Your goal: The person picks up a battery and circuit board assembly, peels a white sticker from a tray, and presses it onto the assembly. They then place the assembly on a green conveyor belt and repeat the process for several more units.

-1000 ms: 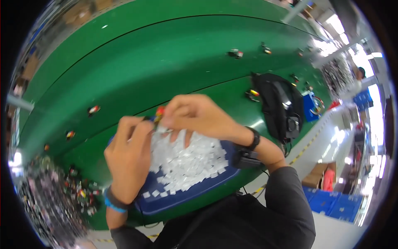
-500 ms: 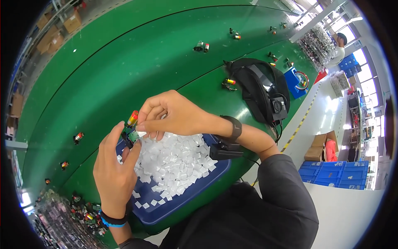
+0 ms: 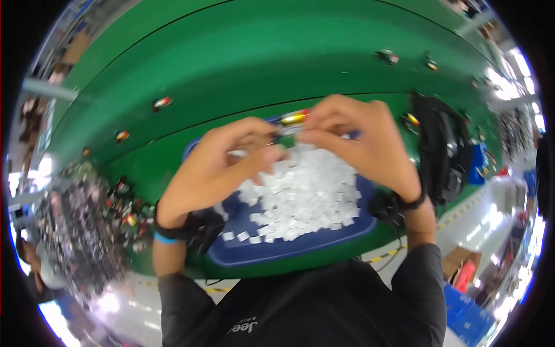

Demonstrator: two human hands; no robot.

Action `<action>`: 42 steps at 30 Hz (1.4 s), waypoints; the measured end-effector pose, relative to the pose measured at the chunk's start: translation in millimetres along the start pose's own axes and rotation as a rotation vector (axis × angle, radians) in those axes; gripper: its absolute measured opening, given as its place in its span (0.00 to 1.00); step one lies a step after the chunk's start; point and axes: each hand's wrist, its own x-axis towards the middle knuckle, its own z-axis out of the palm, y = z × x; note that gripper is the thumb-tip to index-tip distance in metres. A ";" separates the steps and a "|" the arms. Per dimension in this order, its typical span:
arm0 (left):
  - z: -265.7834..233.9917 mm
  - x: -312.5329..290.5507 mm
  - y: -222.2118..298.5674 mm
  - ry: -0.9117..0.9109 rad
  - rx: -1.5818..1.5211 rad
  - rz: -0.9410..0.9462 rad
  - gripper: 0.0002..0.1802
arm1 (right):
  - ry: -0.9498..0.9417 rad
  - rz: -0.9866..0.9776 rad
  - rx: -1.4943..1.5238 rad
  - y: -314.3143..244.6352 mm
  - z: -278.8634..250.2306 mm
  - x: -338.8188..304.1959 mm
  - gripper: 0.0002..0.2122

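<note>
Between my hands, above the far edge of the blue tray [image 3: 289, 255], is a small green circuit board [image 3: 287, 140] with a yellow-and-red cylindrical battery [image 3: 293, 118]. My left hand [image 3: 222, 165] is closed, its fingertips pinching the dark left end of the board. My right hand [image 3: 364, 136] is closed too, with thumb and fingers at the board's right side, by the battery's red end. Something pale shows between battery and board; motion blur hides its shape. Beneath both hands a heap of small white squares [image 3: 309, 199] fills much of the tray.
On the green table [image 3: 231, 63], several more battery-and-board pieces [image 3: 162, 103] lie spread out. A crowded pile of them [image 3: 130, 217] is at the left. A black bag [image 3: 442, 147] and a blue object [image 3: 478, 163] lie at the right. Blue crates [image 3: 465, 315] stand on the floor.
The view has turned, so the tray now sits level in front of me. Both hands remain at the circuit board; the battery has swung from upright to nearly level.
</note>
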 end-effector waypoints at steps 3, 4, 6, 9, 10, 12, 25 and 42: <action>3.7 1.4 -0.3 0.044 0.046 -0.007 0.16 | 0.022 -0.053 -0.007 -2.8 4.2 -0.8 0.07; 4.7 0.7 -0.5 0.059 0.048 -0.019 0.16 | 0.050 -0.068 -0.034 -2.6 4.5 -1.4 0.07; 5.6 1.3 0.0 0.066 -0.051 -0.033 0.15 | 0.040 -0.100 -0.051 -1.3 5.2 -2.3 0.08; 7.8 3.3 -0.9 0.071 -0.081 -0.011 0.14 | 0.045 -0.155 -0.112 -1.0 5.3 -3.4 0.08; 8.8 3.7 -1.9 0.082 -0.063 0.019 0.14 | 0.053 -0.153 -0.121 -1.3 5.9 -3.0 0.08; 10.6 5.0 -3.1 0.084 -0.048 0.045 0.14 | 0.072 -0.144 -0.142 -1.5 7.0 -2.8 0.08; 12.0 6.7 -8.5 0.248 0.035 0.181 0.11 | -0.088 -0.268 -0.270 0.4 -0.6 0.6 0.09; 33.1 4.0 -8.8 0.424 0.589 0.271 0.08 | 0.085 -0.048 0.021 -0.1 16.2 1.3 0.14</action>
